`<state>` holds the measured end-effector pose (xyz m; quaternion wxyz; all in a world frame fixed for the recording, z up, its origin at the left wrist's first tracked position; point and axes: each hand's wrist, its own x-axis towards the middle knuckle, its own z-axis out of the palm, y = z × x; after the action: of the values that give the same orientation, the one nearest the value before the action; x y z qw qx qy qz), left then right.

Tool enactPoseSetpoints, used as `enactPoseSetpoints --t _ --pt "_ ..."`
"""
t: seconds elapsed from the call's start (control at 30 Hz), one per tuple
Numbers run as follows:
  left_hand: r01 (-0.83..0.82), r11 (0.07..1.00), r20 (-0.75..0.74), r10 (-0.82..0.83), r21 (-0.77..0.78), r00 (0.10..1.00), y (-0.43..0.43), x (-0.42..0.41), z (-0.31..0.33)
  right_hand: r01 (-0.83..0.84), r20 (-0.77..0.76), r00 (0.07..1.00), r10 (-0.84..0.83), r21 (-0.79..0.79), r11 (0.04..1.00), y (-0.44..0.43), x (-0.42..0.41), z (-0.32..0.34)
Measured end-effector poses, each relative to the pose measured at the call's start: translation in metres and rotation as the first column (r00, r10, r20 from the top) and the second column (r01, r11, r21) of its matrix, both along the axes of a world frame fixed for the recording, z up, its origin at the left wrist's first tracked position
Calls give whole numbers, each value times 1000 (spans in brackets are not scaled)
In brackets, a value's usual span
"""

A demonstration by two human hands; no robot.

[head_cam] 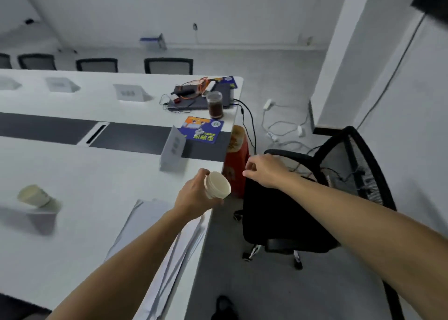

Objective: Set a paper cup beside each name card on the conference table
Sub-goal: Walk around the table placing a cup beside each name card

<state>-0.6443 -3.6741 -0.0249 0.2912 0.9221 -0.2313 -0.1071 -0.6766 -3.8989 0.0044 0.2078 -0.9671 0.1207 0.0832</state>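
Note:
My left hand [194, 193] grips a short stack of white paper cups [217, 184], held on its side with the open mouth facing right, over the table's right edge. Just beyond it stands a grey name card [173, 148] near the table end. My right hand [264, 170] hovers to the right of the cups, past the table edge, fingers loosely curled and holding nothing. At the left, one paper cup [34, 196] stands beside another name card [42, 219]. More name cards [129, 92] line the far side of the white conference table [97, 174].
Loose white papers [164, 235] lie by the near right edge. A laptop with cables [194, 96], a dark jar [215, 104] and a blue leaflet [202, 129] crowd the far right corner. A black office chair [303, 198] and a red bag [236, 162] stand beside the table end.

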Motion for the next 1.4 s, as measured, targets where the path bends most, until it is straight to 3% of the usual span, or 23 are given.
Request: enactPoseSetpoints --t 0.23,0.53,0.83,1.27,1.4 --pt "-180 983 -28 179 -29 983 55 53 -26 -130 -35 988 150 336 933 77 101 -27" --pt "-289 954 -90 282 -82 955 102 121 -32 -188 -130 951 280 476 859 138 200 -45" --pt "-405 911 -95 398 -74 912 136 164 -25 -240 -154 906 395 582 777 181 278 -47" --pt "-583 812 -131 580 20 804 174 244 -23 -349 -178 817 549 605 716 232 399 -55" --pt "-670 737 -186 672 83 716 194 249 -44 -271 -143 877 459 642 717 229 439 -55"
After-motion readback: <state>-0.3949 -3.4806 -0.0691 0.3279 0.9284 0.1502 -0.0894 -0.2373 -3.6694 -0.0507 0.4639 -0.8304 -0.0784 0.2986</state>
